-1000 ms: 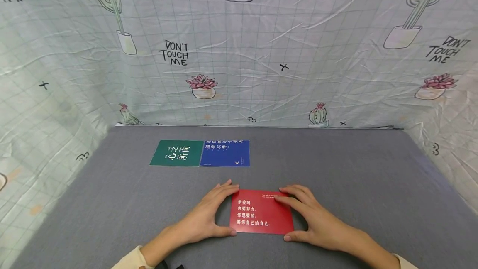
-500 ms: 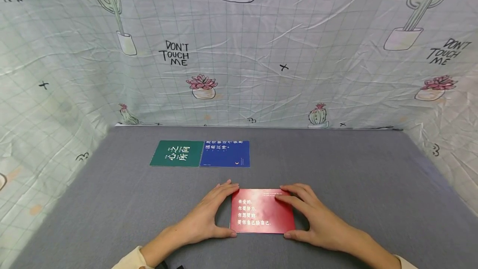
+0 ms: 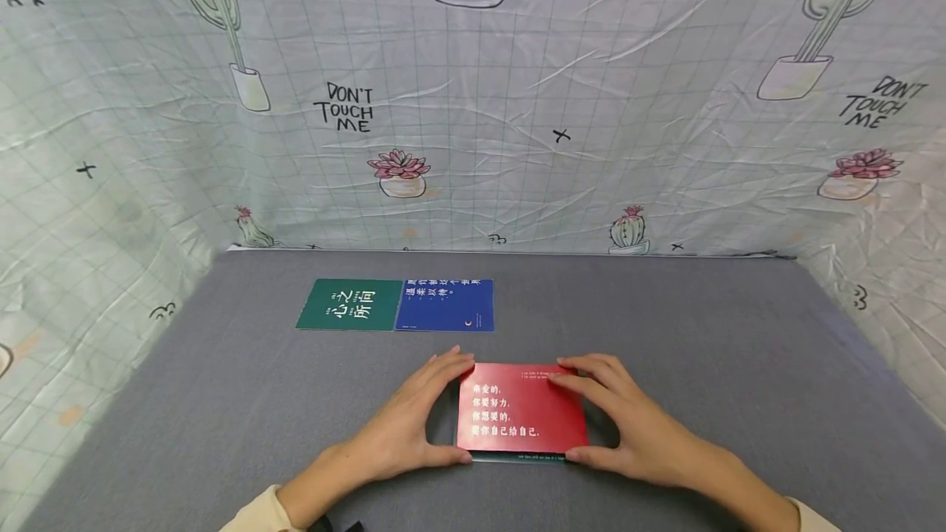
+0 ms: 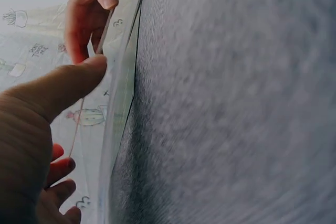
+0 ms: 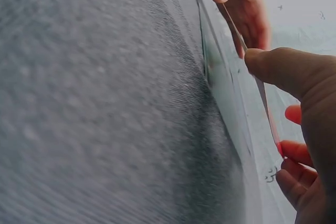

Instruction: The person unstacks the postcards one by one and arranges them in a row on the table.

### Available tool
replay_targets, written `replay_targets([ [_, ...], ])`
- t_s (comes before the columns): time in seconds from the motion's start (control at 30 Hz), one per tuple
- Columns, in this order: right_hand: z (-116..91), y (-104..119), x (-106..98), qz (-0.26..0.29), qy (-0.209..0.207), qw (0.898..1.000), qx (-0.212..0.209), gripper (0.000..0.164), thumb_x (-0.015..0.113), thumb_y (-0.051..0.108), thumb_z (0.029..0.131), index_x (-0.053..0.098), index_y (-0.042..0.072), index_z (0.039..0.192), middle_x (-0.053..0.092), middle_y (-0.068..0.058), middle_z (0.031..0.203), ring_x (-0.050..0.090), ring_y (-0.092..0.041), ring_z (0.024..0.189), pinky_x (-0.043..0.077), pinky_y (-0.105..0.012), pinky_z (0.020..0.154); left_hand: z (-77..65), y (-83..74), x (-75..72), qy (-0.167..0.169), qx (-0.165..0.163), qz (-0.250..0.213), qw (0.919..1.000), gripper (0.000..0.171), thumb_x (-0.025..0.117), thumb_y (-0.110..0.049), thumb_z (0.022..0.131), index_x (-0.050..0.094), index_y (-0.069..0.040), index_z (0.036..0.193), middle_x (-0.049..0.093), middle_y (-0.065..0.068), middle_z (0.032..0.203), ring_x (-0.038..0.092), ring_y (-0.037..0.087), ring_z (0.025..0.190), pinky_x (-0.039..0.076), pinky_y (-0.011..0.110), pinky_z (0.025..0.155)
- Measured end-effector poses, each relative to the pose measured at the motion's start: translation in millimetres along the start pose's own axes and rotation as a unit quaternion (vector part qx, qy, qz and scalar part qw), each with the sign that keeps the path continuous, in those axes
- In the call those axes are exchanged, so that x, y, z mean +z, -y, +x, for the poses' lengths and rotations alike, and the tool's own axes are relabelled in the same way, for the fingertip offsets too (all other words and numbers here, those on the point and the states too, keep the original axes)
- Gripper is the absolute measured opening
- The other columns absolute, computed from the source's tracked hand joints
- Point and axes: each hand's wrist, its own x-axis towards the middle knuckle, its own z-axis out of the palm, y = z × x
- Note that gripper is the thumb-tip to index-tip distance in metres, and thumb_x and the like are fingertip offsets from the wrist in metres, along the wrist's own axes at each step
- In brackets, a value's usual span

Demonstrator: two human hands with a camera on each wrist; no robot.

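A red card (image 3: 517, 413) with white Chinese writing is held level between my two hands. My left hand (image 3: 406, 417) pinches its left edge, thumb at the near corner and fingers at the far one. On the right edge, my right hand (image 3: 643, 425) grips in the same way, with one finger over the card's face. Under its near edge shows a strip of a dark green card (image 3: 521, 458); the rest of that one is hidden. Both wrist views show the thin held card (image 4: 79, 124) edge-on, raised off the grey table.
Farther back on the grey table (image 3: 702, 335) lie a green card (image 3: 325, 304) and a blue card (image 3: 447, 310), side by side. A pale cloth (image 3: 488, 105) printed with cacti hangs behind and along both sides.
Both hands have raised the red card slightly, and it appears a little farther up in the head view. The green strip beneath has come into sight. The two back cards stay put.
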Motion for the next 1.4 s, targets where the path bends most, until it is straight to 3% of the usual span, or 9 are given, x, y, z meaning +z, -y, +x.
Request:
replay_targets([
  [0.23,5.0,0.3,-7.8,0.011,-0.011,1.000,0.007,0.075,0.077,0.044,0.078,0.045,0.022,0.142,0.038,-0.001,0.142,0.029,-0.018,0.127,0.054,-0.031,0.079,6.3,-5.0,-6.5,0.002,-0.014,0.001,0.9999,0.098,0.087,-0.041,0.065,0.037,-0.018,0.146,0.029,-0.002,0.154,0.017,0.017,0.143,0.024,0.051,0.109],
  [0.5,9.9,-1.6,-17.1,0.006,-0.026,1.000,-0.002,0.075,0.077,0.043,0.078,0.045,0.022,0.142,0.039,0.000,0.141,0.030,-0.019,0.126,0.056,-0.032,0.074,16.0,-7.3,-11.5,-0.003,-0.002,0.014,0.9999,0.094,0.082,-0.047,0.069,0.039,-0.015,0.145,0.029,0.003,0.153,0.022,0.018,0.141,0.036,0.054,0.102],
  [0.73,12.8,-6.1,-25.2,0.006,-0.034,0.999,-0.008,0.075,0.077,0.041,0.078,0.044,0.021,0.142,0.040,-0.002,0.141,0.030,-0.020,0.126,0.056,-0.033,0.074,27.8,-7.3,-13.6,-0.026,0.014,0.039,0.9988,0.090,0.082,-0.047,0.068,0.044,-0.013,0.142,0.036,0.001,0.148,0.028,0.022,0.136,0.030,0.058,0.104],
  [1.17,19.8,-20.4,-36.5,-0.004,-0.032,0.999,-0.020,0.075,0.081,0.033,0.076,0.047,0.015,0.140,0.039,-0.007,0.143,0.031,-0.022,0.128,0.055,-0.035,0.078,49.2,-3.1,-14.7,-0.033,0.024,0.046,0.9981,0.087,0.081,-0.044,0.068,0.046,-0.010,0.140,0.040,0.003,0.144,0.027,0.020,0.134,0.032,0.054,0.102],
  [1.4,26.4,-29.4,-45.2,-0.019,-0.040,0.999,-0.025,0.073,0.082,0.029,0.075,0.048,0.013,0.138,0.040,-0.008,0.142,0.031,-0.023,0.128,0.054,-0.040,0.079,65.2,0.3,-14.3,-0.053,0.039,0.069,0.9954,0.087,0.082,-0.043,0.067,0.047,-0.009,0.139,0.042,0.005,0.142,0.028,0.023,0.134,0.032,0.052,0.100],
])
